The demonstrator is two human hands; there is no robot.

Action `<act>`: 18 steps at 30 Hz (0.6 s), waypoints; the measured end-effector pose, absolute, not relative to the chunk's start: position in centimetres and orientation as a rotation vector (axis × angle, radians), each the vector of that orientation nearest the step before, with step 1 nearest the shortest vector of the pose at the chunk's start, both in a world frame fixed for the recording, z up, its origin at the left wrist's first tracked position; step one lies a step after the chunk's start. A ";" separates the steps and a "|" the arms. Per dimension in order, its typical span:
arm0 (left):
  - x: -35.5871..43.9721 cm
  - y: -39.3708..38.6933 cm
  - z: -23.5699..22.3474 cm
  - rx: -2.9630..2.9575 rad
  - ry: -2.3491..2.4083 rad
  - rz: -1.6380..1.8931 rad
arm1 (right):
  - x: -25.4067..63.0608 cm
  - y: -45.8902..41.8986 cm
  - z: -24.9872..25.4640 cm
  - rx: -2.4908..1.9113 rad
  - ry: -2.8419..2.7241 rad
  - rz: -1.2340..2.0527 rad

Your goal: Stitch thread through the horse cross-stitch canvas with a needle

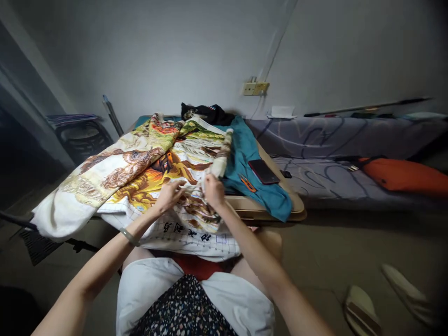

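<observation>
Carefully now: left hand (170,195) flat and open on embroidery cloth (147,172), right hand (213,190) pinching its edge; could slide off the table (266,212), heavy folds overhanging.

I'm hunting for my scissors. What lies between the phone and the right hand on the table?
In the head view, orange-handled scissors lie on the teal cloth between the dark phone and the right hand.
</observation>
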State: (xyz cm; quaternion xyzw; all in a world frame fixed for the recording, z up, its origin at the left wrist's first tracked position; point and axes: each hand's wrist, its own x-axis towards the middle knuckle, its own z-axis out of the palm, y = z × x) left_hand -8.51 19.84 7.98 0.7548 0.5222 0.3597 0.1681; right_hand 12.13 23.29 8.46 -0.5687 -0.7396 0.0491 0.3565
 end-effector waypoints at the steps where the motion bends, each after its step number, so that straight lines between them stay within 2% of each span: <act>1: -8.3 20.1 7.8 2.036 1.481 1.091 | 10.8 23.3 8.4 -1.454 -1.944 0.133; 4: -7.7 20.6 7.4 1.880 1.509 1.175 | 8.7 23.1 8.0 -1.445 -2.006 0.137; 12: -7.9 20.7 7.5 1.982 1.589 1.093 | 9.4 21.7 9.0 -1.528 -2.221 0.039; 15: -10.4 21.9 9.4 2.202 1.633 1.078 | 13.0 22.1 10.4 -1.666 -2.165 0.050; 18: -15.4 23.9 12.0 2.432 1.944 0.874 | 19.3 22.8 11.7 -1.958 -1.859 -0.046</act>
